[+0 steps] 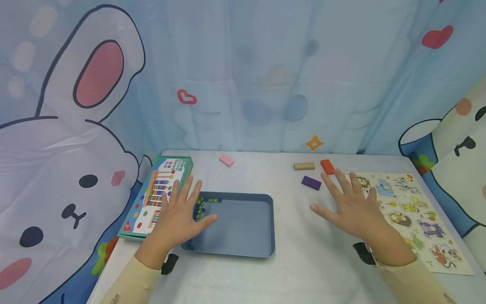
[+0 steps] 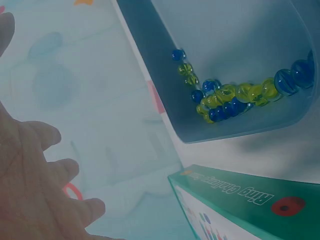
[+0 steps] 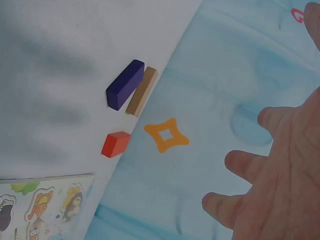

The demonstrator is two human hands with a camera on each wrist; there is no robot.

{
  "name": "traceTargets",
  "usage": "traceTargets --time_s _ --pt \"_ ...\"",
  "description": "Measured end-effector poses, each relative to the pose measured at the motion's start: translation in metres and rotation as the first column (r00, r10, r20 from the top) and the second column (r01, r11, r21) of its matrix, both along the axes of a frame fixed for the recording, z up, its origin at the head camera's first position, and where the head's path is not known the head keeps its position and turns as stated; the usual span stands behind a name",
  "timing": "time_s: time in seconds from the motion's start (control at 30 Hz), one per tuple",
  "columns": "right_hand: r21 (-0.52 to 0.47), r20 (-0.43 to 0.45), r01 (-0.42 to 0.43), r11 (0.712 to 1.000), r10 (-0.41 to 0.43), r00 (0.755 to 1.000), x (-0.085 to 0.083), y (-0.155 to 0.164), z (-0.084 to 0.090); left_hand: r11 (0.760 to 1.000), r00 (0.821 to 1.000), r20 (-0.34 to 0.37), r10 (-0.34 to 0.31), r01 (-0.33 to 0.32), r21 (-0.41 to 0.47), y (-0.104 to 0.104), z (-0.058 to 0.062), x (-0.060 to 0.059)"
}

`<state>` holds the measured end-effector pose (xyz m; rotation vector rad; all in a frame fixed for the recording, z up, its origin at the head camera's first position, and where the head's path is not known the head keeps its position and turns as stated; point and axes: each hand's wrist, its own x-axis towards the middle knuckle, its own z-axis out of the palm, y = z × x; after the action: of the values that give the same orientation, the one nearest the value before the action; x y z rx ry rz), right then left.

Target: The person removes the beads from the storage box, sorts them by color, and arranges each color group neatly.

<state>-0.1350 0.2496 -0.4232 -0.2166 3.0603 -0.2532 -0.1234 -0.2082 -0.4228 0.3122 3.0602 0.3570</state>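
Note:
My left hand (image 1: 178, 217) hovers with fingers spread over the left end of a grey-blue tray (image 1: 243, 223), holding nothing. Blue and yellow-green glass marbles (image 2: 235, 97) line the tray's left side, partly hidden by that hand in the head view. Under and beside the hand lies a green game box (image 1: 163, 190). On the right, my right hand (image 1: 355, 209) is also spread and holds nothing, near the left edge of an animal puzzle board (image 1: 425, 228). Just beyond its fingertips are an orange block (image 1: 327, 166), a purple block (image 1: 311, 183) and a tan block (image 1: 304, 166).
A pink block (image 1: 226, 160) lies near the table's back edge, behind the tray. Behind the white-covered table (image 1: 288, 270) hangs a blue printed curtain (image 1: 265, 76). Dark straps (image 1: 363, 253) show at both wrists.

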Motion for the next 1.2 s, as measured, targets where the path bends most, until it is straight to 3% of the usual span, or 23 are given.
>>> traceTargets --time_s 0.2,0.43,0.57,0.7,0.9,0.97,1.2 --pt "0.013 -0.023 -0.022 1.000 0.022 0.999 -0.001 -0.001 -0.003 1.000 1.000 -0.004 -0.006 0.006 0.026 -0.005 -0.003 0.003" --pt "0.025 -0.169 -0.076 0.997 0.079 0.982 0.001 -0.006 -0.009 0.995 0.999 0.046 -0.001 -0.004 0.102 -0.012 -0.010 0.013" --pt "-0.023 -0.221 -0.105 0.994 0.097 0.970 0.002 -0.015 -0.009 0.990 0.996 0.087 0.028 -0.040 0.136 -0.016 -0.018 0.023" --pt "-0.072 -0.288 -0.159 0.985 0.132 0.949 0.002 -0.029 -0.008 0.986 0.992 0.112 0.065 -0.080 0.145 -0.019 -0.028 0.033" --pt "-0.108 -0.421 -0.274 0.956 0.206 0.883 0.001 -0.050 -0.009 0.986 0.992 0.104 0.070 -0.084 0.143 -0.020 -0.040 0.047" --pt "-0.111 -0.429 -0.289 0.951 0.216 0.877 0.001 -0.057 -0.009 0.984 0.991 0.113 0.074 -0.091 0.151 -0.019 -0.043 0.049" --pt "-0.112 -0.378 -0.303 0.946 0.242 0.894 -0.001 -0.081 -0.009 0.980 0.983 0.145 0.114 -0.135 0.146 -0.016 -0.048 0.055"
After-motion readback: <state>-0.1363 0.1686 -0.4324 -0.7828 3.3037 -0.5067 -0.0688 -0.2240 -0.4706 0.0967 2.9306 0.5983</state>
